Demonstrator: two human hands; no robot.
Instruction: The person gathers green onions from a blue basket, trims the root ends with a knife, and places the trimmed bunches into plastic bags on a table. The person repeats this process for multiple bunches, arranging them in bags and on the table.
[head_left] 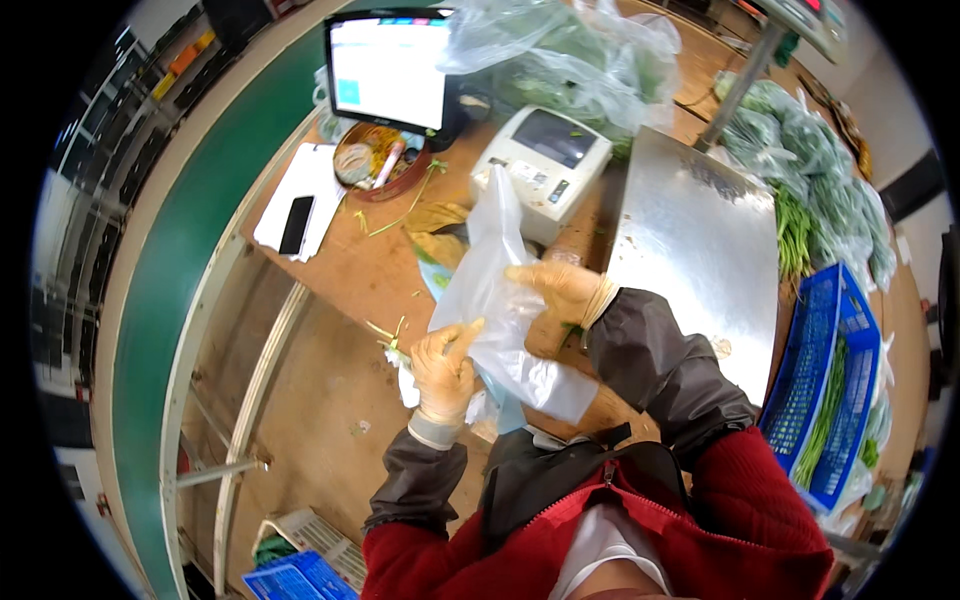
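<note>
A clear, whitish plastic bag (490, 270) hangs stretched between my two gloved hands, above the near edge of the wooden table. My left hand (445, 368) pinches its lower left side with the index finger laid along the film. On the upper right side, my right hand (562, 288) grips the bag between thumb and fingers. The bag looks flat, with nothing visible inside. Behind it stands a white label printer (543, 165). A yellowish glove or cloth (437, 230) lies on the table just left of the bag.
A steel scale platform (690, 250) lies to my right. Beyond it are bagged greens (800, 165) and a blue crate (825, 385) with green stalks. At the back left stand a monitor (388, 75), a round tub (405, 180) of small items and a phone (296, 225) on papers.
</note>
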